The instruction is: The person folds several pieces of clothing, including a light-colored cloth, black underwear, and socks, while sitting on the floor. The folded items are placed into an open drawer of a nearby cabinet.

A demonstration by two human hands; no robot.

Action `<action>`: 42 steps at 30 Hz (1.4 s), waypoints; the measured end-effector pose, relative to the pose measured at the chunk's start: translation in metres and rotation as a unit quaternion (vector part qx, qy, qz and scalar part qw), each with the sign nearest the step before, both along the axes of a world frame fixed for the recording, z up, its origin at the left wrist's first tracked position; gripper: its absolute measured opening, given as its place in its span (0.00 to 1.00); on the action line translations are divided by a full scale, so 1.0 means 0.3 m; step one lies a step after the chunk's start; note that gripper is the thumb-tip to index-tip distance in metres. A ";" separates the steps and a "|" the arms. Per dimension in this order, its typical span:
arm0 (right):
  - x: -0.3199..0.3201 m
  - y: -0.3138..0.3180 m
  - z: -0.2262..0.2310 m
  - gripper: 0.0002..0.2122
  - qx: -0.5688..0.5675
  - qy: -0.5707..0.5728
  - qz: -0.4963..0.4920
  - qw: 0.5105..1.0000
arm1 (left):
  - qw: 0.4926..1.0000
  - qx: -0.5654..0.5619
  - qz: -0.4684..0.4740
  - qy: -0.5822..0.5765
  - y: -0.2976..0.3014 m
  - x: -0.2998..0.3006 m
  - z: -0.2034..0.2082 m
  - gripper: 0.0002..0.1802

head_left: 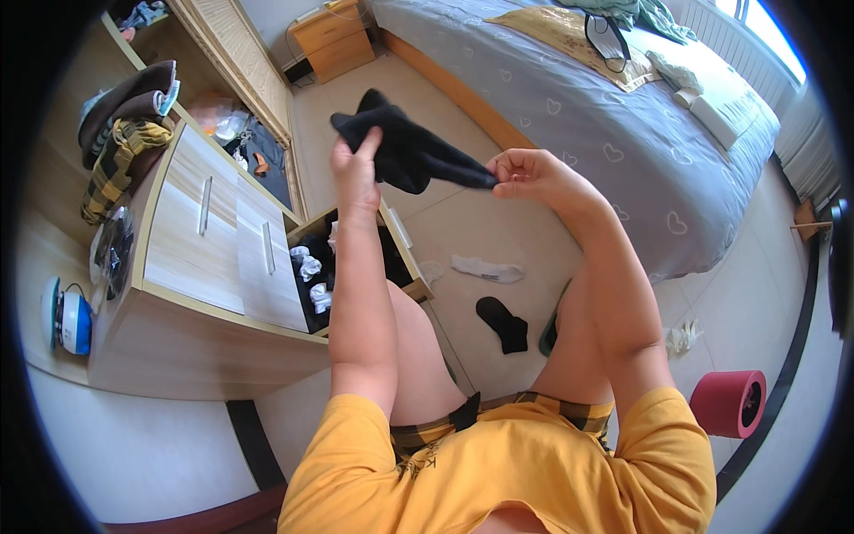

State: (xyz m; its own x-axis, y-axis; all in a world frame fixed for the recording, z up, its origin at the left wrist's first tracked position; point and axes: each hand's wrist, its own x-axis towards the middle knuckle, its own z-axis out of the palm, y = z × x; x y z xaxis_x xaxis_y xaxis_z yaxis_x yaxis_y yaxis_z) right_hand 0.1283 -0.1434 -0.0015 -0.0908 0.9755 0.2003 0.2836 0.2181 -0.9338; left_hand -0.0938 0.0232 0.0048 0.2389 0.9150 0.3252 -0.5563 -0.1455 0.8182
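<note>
Black socks (409,147) are stretched in the air between my two hands; whether it is one sock or a pair I cannot tell. My left hand (358,169) grips the bunched, wider end, thumb on top. At the other end, my right hand (525,171) pinches the narrow tip between thumb and fingers. Below them on the floor lie a single black sock (503,325) and a white sock (487,270). Beside my left forearm an open drawer (405,254) holds rolled white socks (307,264) and dark ones.
A bed with a grey heart-patterned cover (614,151) stands ahead to the right. The wooden cabinet (191,222) is at my left, with folded clothes (133,133) on top. A red cylinder (728,403) and crumpled white item (683,338) sit on the floor at right. A nightstand (334,43) stands far back.
</note>
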 end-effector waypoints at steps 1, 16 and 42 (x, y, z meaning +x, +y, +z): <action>-0.011 -0.006 0.008 0.14 0.023 0.035 -0.035 0.999 | 0.998 0.046 -0.033 0.028 -0.037 0.018 0.015 0.10; -0.091 0.069 0.020 0.09 0.205 0.293 -0.284 0.889 | 0.883 0.331 -0.063 0.327 -0.239 0.156 0.003 0.09; -0.011 0.023 0.083 0.09 0.203 0.360 -0.300 0.860 | 0.935 0.162 -0.140 0.283 -0.167 0.165 -0.057 0.08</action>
State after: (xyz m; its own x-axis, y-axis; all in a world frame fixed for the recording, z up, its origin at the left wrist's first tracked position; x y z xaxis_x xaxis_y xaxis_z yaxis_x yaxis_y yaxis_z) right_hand 0.1250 -0.1364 0.0234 0.6940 0.6401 0.3296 -0.1609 0.5842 -0.7955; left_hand -0.0442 -0.0268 -0.0122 0.6721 0.6663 0.3229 -0.1006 -0.3499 0.9314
